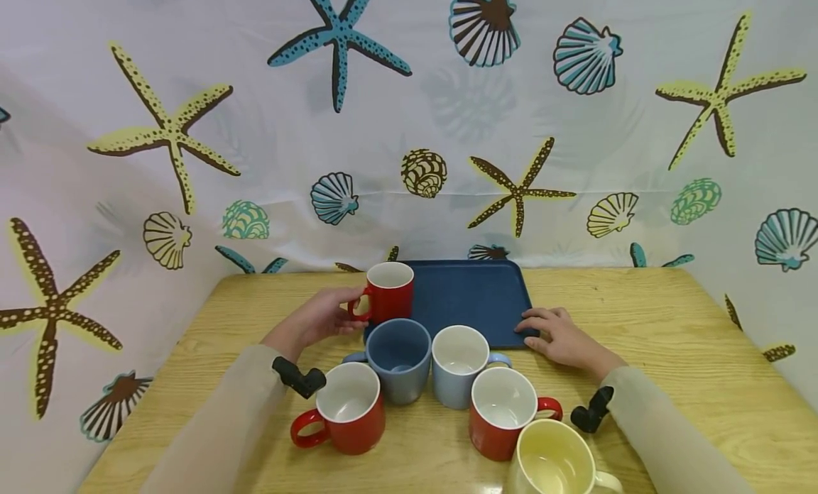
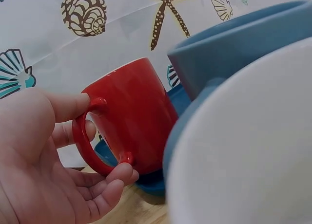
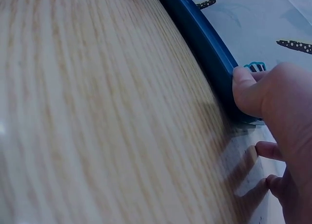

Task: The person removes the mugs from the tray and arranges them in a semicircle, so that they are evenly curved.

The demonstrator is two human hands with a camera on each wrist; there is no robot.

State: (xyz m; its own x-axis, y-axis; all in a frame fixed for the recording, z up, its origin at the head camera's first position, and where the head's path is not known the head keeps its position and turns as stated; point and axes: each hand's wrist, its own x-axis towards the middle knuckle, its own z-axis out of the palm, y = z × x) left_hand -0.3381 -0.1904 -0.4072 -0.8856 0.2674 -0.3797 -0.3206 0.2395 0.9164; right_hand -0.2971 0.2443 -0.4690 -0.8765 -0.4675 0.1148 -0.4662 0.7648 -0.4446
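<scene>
A red mug with a white inside is at the left end of the dark blue tray. My left hand holds it by its handle, fingers and thumb around the loop in the left wrist view. Whether the mug's base touches the tray cannot be told. At the tray's near right corner lies my right hand, fingers loosely spread. Its thumb touches the tray's rim in the right wrist view. Just in front of the tray stand a dark blue mug and a light blue mug.
Nearer on the wooden table stand a red mug at left, another red mug at right and a yellow mug beside it. A white cloth with starfish and shells hangs behind the table and along its sides.
</scene>
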